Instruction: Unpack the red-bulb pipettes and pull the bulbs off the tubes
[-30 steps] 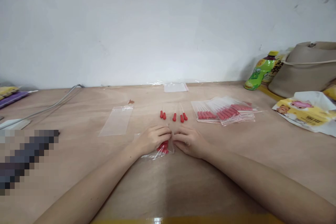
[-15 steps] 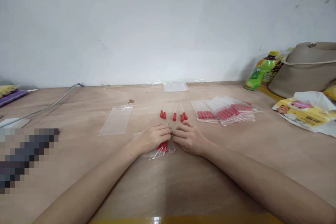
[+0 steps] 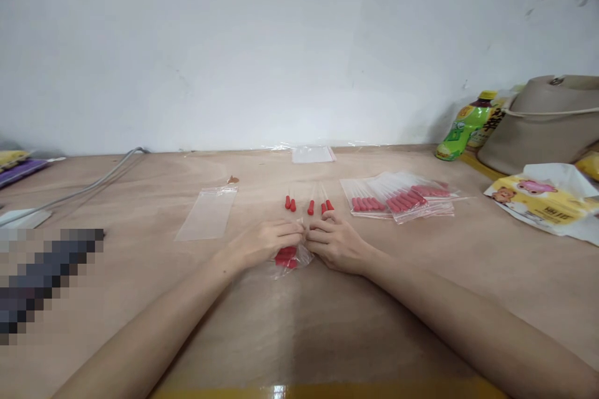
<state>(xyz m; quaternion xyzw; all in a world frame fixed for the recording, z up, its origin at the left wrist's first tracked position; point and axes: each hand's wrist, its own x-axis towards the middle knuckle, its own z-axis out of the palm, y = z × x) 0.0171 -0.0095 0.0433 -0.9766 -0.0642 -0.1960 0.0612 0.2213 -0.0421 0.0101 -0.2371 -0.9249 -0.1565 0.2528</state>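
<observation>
My left hand (image 3: 269, 241) is closed on a clear plastic bag (image 3: 304, 255) with several red-ended droppers (image 3: 286, 257) inside, near the middle of the table. Facing it, my right hand (image 3: 337, 243) has its fingers curled at the bag's right edge, pinching the plastic. Just beyond my hands lie several loose droppers (image 3: 311, 207) with red bulbs and thin clear stems. Filled bags of red-ended droppers (image 3: 405, 199) are fanned out to the right. An empty clear bag (image 3: 208, 215) lies flat on the left.
Another flat bag (image 3: 313, 154) lies by the wall. At the right are a green bottle (image 3: 463, 128), a beige bucket-like container (image 3: 543, 131) and a yellow-and-white wrapper (image 3: 547, 196). A grey cable (image 3: 107, 181) and a pixelated dark object (image 3: 47, 280) are on the left.
My left hand has shifted slightly left with the bag, and the red bulbs in it have moved left too. My right hand has barely moved.
</observation>
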